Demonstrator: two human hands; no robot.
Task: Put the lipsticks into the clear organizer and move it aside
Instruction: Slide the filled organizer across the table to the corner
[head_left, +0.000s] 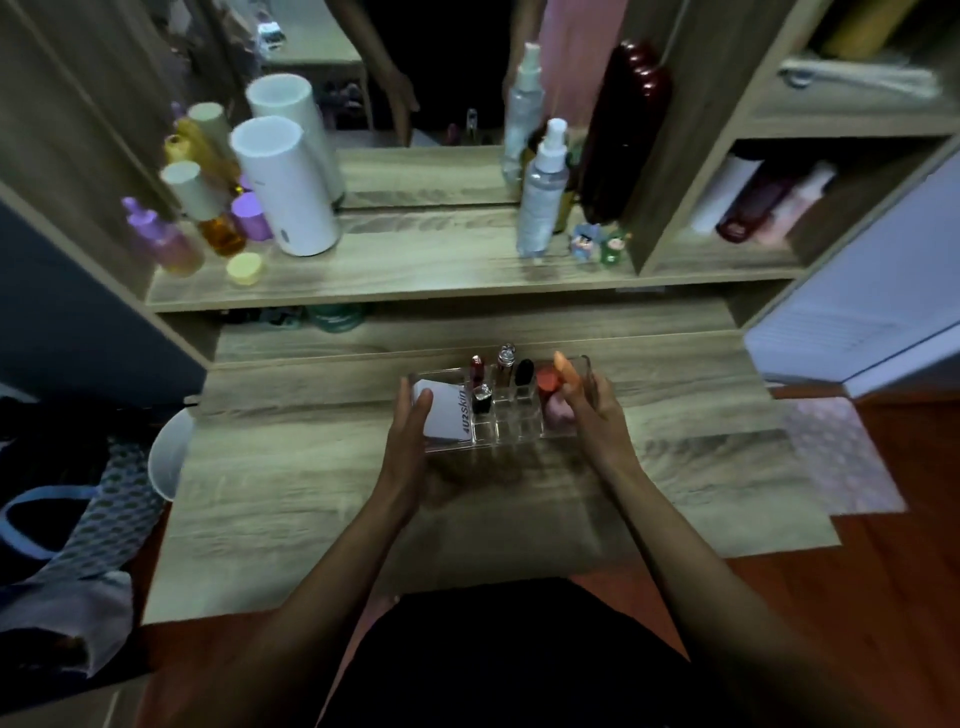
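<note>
Your two hands grip the clear organizer by its short ends, and it sits near the middle of the wood-grain worktop, close to the back ledge. Your left hand wraps the left end, thumb lying over the top edge against a flat white box with dark lettering that fills the wide left compartment. Your right hand clasps the right end, fingers curled round the transparent wall.

The organizer is a rectangular tray of hard, glassy plastic, divided in its middle into small square cells. Slim lipsticks stand upright in the rear cells: one dark red, one with a shiny silver cap, one matt black. A shorter one with a silver top and black base stands in a cell nearer you. In the right compartment lie a round red-orange cap, a tapered orange piece and something soft and pink, too blurred to name.

Behind, on the raised shelf, a smooth white cylinder and a frosted spray bottle stand well apart.
</note>
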